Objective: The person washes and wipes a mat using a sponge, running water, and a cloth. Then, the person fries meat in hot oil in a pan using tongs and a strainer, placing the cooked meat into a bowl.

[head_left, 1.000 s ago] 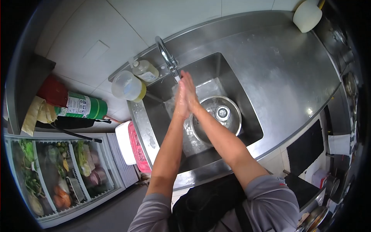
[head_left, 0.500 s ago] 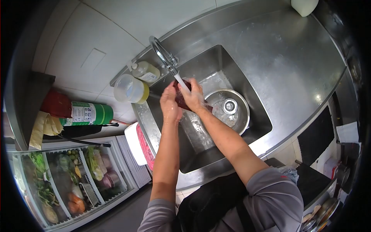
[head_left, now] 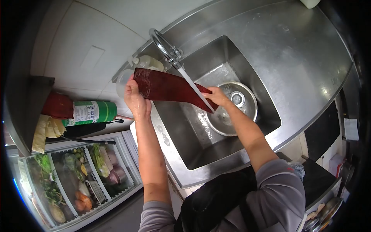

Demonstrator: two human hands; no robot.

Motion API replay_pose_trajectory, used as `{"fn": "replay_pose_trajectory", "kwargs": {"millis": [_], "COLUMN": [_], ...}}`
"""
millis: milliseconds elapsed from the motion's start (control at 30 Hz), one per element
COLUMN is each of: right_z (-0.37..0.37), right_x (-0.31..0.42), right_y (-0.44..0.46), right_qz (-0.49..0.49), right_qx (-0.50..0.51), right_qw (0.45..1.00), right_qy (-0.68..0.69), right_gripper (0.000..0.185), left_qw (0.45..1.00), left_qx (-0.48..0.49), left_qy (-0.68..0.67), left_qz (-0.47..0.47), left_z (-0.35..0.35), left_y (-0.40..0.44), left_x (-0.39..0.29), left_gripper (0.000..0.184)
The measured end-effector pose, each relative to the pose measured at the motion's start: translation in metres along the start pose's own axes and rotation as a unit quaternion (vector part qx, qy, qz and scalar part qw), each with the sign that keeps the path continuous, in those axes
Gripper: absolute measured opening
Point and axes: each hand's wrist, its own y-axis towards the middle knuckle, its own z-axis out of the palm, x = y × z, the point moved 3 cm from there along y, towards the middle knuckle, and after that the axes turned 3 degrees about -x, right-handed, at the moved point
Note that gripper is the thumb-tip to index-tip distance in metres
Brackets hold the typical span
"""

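Dark red sheet held over the sink, its left end reaching past the basin's edge: water draining off there could wet the counter. The sheet itself looks wet, so it could slip, as your left hand grasps one end and your right hand grips the other. If your right grip failed, that end might strike the metal bowl beneath. A swing leftward could tip the clear tub or the smaller bottle. Least worrying, the water stream crossing near your right hand might splash.
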Motion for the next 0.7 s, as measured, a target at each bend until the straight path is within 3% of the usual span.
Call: {"fn": "replay_pose_trajectory", "kwargs": {"millis": [100, 167, 200, 267, 333, 400, 433, 467, 500, 533, 567, 633, 700], "right_z": [-0.042, -0.071, -0.082, -0.101, -0.095, -0.072, -0.056, -0.041, -0.025, -0.011, 0.000, 0.018, 0.038], "right_x": [-0.046, -0.051, -0.047, -0.026, 0.045, 0.100, 0.108, 0.116, 0.112, 0.102, 0.096, 0.098, 0.087], "right_y": [-0.006, -0.024, -0.027, -0.032, -0.049, -0.055, -0.050, -0.042, -0.029, -0.016, -0.009, -0.012, -0.006], "right_qz": [0.024, 0.138, 0.137, 0.040, 0.056, -0.025, -0.049, -0.074, -0.053, -0.032, -0.044, -0.060, -0.077], "right_qx": [0.020, -0.060, -0.063, -0.100, -0.096, -0.062, -0.052, -0.040, -0.069, -0.098, -0.133, -0.161, -0.207], "right_qw": [0.999, 0.987, 0.987, 0.986, 0.985, 0.997, 0.997, 0.996, 0.996, 0.994, 0.990, 0.985, 0.972], "right_qy": [-0.032, 0.056, 0.050, 0.125, 0.135, 0.048, 0.016, -0.018, 0.009, 0.036, 0.031, 0.013, 0.078], "right_gripper": [0.031, 0.026, 0.026, 0.023, 0.024, 0.024, 0.025, 0.026, 0.027, 0.029, 0.030, 0.037, 0.044], "left_qw": [0.998, 0.996, 0.991, 0.903, 0.722, 0.831, 0.905, 0.931, 0.952, 0.952, 0.953, 0.929, 0.946], "left_qx": [-0.063, -0.085, -0.114, -0.130, -0.094, 0.028, 0.106, 0.178, 0.155, 0.133, 0.133, 0.063, 0.087], "left_qy": [0.020, 0.018, 0.063, 0.388, 0.612, 0.520, 0.412, 0.277, 0.147, 0.014, 0.010, -0.065, -0.043], "left_qz": [0.012, 0.015, 0.042, 0.134, 0.308, 0.196, 0.017, -0.160, -0.220, -0.275, -0.271, -0.358, -0.311], "left_z": [-0.028, -0.043, -0.056, -0.072, -0.035, -0.006, 0.011, 0.031, 0.043, 0.051, 0.060, 0.078, 0.086], "left_y": [0.001, -0.002, -0.002, -0.017, -0.055, -0.083, -0.092, -0.101, -0.103, -0.102, -0.101, -0.103, -0.106], "left_x": [0.019, 0.044, 0.067, 0.111, 0.131, 0.168, 0.183, 0.195, 0.221, 0.242, 0.228, 0.186, 0.173], "left_gripper": [0.029, 0.028, 0.028, 0.041, 0.059, 0.066, 0.066, 0.066, 0.065, 0.064, 0.064, 0.067, 0.070]}}
